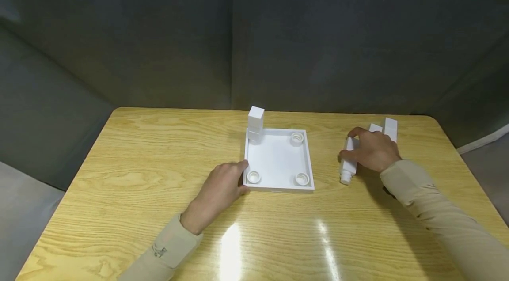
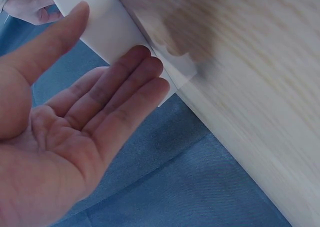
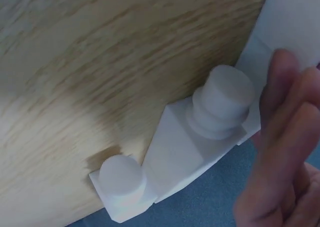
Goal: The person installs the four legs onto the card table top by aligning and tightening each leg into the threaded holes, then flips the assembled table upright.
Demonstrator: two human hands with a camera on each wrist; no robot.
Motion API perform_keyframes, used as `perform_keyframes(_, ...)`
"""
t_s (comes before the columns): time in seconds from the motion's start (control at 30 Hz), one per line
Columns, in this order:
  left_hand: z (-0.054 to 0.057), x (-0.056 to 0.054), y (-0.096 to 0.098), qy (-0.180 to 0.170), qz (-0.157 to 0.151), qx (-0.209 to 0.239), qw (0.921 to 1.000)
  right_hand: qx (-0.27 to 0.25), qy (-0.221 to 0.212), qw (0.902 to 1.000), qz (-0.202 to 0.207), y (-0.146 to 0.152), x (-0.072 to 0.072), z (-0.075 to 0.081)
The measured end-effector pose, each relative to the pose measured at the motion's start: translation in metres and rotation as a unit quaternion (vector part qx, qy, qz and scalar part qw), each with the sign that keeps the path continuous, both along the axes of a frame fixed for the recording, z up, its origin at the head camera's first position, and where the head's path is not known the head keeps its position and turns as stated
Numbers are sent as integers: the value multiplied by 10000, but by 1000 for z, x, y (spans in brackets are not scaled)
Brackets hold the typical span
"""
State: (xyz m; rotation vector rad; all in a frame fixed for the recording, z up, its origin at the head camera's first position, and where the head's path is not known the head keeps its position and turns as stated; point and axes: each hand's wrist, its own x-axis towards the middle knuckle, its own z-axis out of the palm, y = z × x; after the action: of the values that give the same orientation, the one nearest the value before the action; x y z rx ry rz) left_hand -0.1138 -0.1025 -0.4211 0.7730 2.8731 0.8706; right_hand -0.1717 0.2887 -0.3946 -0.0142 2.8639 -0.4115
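Note:
A square white tray (image 1: 278,159) lies on the table, with round sockets in three corners and a white square post (image 1: 256,124) upright in its far left corner. My left hand (image 1: 222,186) rests against the tray's near left corner; in the left wrist view its fingers (image 2: 125,97) are fairly straight, with tips at the tray's side. Over on the right, my right hand (image 1: 373,149) pinches a lying white square post (image 1: 349,164) with a round stepped end between thumb and fingers. Two more white posts (image 3: 175,147) lie beside that hand, partly hidden by it in the head view.
The wooden table (image 1: 159,153) has rounded far corners. Dark cloth (image 1: 318,38) hangs behind it and along the sides. Bright reflections show on the near part of the tabletop.

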Motion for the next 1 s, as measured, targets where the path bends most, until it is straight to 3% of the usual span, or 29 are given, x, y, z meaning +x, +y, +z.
perform_keyframes(0.2,0,1,0,-17,-2,-17,10000,-270,170,9994,-135,1,1,0)
perform_keyframes(0.47,1,0,-1,34,36,-20,10000,-898,946,9913,-181,-4,-1,16)
perform_keyframes(0.67,2,1,-1,18,53,-14,10000,-1365,1699,9758,-152,-13,2,24)
perform_keyframes(1.0,3,1,0,-22,89,-10,10000,-1940,2859,9384,-32,-32,5,22)
